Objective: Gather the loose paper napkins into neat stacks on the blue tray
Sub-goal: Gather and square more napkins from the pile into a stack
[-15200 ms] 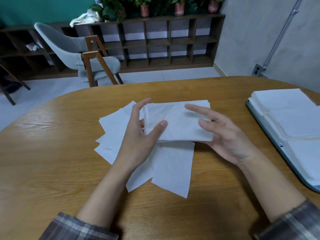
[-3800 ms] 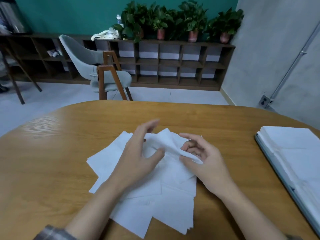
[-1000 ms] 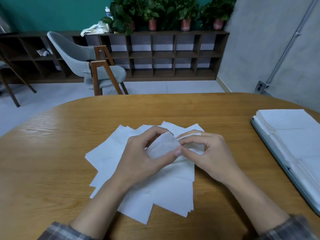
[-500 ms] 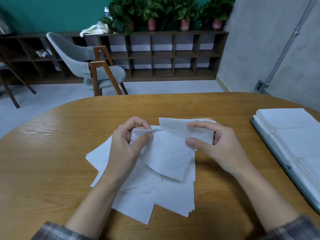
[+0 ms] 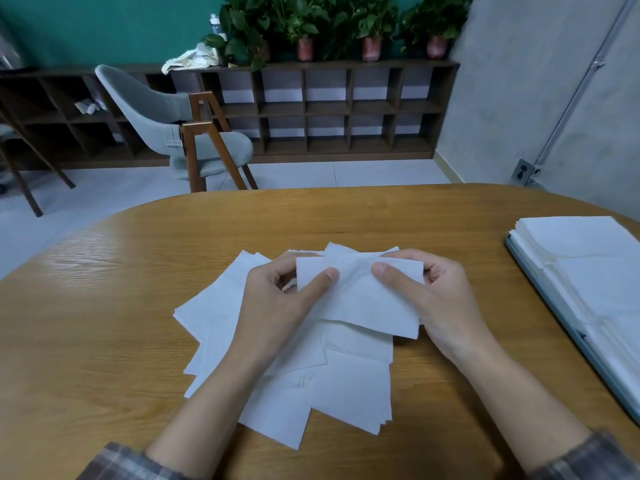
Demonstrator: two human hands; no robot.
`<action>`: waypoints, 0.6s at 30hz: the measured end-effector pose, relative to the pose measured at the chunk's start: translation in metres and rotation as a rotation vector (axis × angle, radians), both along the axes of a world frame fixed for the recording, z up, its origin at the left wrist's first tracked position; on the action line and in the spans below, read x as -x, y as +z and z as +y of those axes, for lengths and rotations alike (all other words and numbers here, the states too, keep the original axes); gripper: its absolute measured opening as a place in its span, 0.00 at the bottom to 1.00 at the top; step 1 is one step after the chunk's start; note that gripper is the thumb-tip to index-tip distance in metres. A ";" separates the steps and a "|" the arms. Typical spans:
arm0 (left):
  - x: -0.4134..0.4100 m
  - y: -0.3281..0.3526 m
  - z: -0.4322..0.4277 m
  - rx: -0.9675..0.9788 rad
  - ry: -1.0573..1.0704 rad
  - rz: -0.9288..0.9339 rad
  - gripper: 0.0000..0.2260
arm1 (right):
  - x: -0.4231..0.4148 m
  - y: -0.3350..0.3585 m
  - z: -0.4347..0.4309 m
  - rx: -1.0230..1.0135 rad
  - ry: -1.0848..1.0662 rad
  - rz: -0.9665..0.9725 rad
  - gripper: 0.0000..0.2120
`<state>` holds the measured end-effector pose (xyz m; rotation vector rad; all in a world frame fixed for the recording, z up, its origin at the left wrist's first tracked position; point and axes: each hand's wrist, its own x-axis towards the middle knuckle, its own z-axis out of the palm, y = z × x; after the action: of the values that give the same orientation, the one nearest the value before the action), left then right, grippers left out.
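Head view, only one we have. We see a rounded wooden table (image 5: 104, 341) with visible grain and a light glare patch at about 9 o'clock. At table centre lies a messy fan of loose napkins (image 5: 214, 320), white, overlapping at odd angles, spreading toward 6 and 8 o'clock. Above that pile both hands lift a single napkin (image 5: 360, 299): the left hand (image 5: 277, 299) pinches its left edge, thumb on top and fingers curled behind, and the right hand (image 5: 440, 299) pinches the right edge the same way, so both are gripping that one sheet, which sags a little between the thumbs. Plaid sleeves (image 5: 121, 462) show at 6 o'clock, at the bottom corners. At 3 o'clock the blue tray (image 5: 588, 351) sits on the table edge, well apart from the pile, already carrying stacked napkins (image 5: 588, 258) in tidy squared piles; its far side is cut off by the frame. Room beyond: pale tiled floor (image 5: 104, 188) at 10 o'clock, a grey shell chair (image 5: 152, 109) with wooden legs at 11 o'clock, a dark cubby shelf (image 5: 329, 109) along the back at 12 o'clock. On top of it we note potted plants (image 5: 304, 26) in pinkish pots and a crumpled cloth (image 5: 187, 60). Teal wall (image 5: 104, 26) behind the shelf, grey wall (image 5: 519, 98) at 2 o'clock with a pipe (image 5: 581, 88) running down to a wall outlet (image 5: 523, 171).
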<state>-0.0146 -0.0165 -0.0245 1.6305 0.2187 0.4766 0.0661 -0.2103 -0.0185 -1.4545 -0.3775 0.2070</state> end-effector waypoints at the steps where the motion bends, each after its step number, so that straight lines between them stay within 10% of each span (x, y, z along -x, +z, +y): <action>1: 0.000 0.000 0.001 -0.012 -0.002 0.009 0.02 | 0.000 0.000 0.000 0.001 -0.001 -0.007 0.07; 10: 0.001 0.002 0.004 0.186 -0.117 0.104 0.08 | 0.001 0.001 -0.001 0.014 0.040 0.007 0.07; 18: 0.002 0.007 0.003 0.038 -0.018 0.073 0.33 | 0.001 0.001 -0.002 0.074 0.015 0.010 0.06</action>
<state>-0.0164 -0.0135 -0.0174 1.6133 0.2658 0.3971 0.0655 -0.2124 -0.0179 -1.5232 -0.3762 0.2420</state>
